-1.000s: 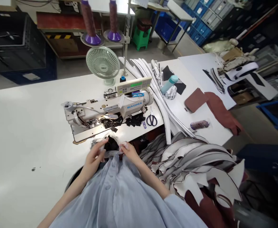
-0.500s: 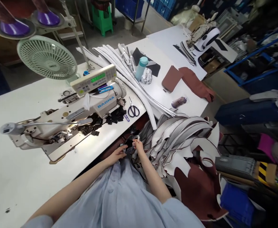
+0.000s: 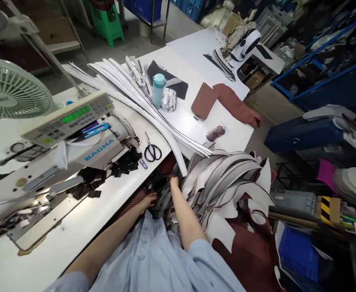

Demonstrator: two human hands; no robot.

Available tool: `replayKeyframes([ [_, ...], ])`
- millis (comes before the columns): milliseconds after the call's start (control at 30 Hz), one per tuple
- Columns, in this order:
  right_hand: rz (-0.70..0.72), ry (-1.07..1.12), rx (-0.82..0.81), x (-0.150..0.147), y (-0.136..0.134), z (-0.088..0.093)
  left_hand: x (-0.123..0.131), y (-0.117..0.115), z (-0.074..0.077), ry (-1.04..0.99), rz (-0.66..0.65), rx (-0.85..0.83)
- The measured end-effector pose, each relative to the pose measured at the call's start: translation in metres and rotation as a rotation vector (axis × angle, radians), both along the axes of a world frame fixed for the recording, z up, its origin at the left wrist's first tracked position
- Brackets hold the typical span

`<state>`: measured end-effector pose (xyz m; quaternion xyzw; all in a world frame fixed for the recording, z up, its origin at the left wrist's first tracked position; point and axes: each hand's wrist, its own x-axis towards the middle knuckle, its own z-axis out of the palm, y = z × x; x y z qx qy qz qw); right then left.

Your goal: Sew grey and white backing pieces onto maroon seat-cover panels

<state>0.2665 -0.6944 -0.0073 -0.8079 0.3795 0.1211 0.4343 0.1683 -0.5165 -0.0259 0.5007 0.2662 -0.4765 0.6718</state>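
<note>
Both my hands are low at the table's front edge, over a dark bundle of material (image 3: 161, 194) in front of my lap. My left hand (image 3: 147, 201) has its fingers curled at the near left side of the bundle; what they hold is too small to make out. Farther forward, my right hand (image 3: 174, 182) is closed at the bundle's far edge, its fingertips hidden. A dark band seems to run between the hands. To the right hangs a thick stack of grey-white cut pieces with dark red edges (image 3: 210, 178).
A sewing machine (image 3: 99, 149) stands left, with black scraps (image 3: 126, 162), black-handled scissors (image 3: 153, 153) and a purple thread snipper (image 3: 143, 164) beside it. White strips (image 3: 153, 113) cross the table. Behind them are a teal bottle (image 3: 158, 91), brown pieces (image 3: 204, 101) and a wrapped spool (image 3: 216, 133).
My right hand has moved forward and away from my left, which has drawn slightly back and left. The view has shifted right and closer to the table.
</note>
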Motion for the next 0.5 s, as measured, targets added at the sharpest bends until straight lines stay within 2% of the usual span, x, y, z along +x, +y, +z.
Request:
replayKeyframes([
  [233,-0.036,0.014,-0.016,0.013,-0.005,-0.029,0.020,-0.021,-0.012,0.033,0.018,0.051],
  [367,-0.040,0.004,-0.035,0.016,-0.010,-0.033,0.024,-0.027,-0.011,0.068,0.018,0.050],
  [500,0.012,-0.033,-0.026,0.025,0.003,-0.029,0.025,-0.034,-0.006,0.053,0.071,-0.005],
])
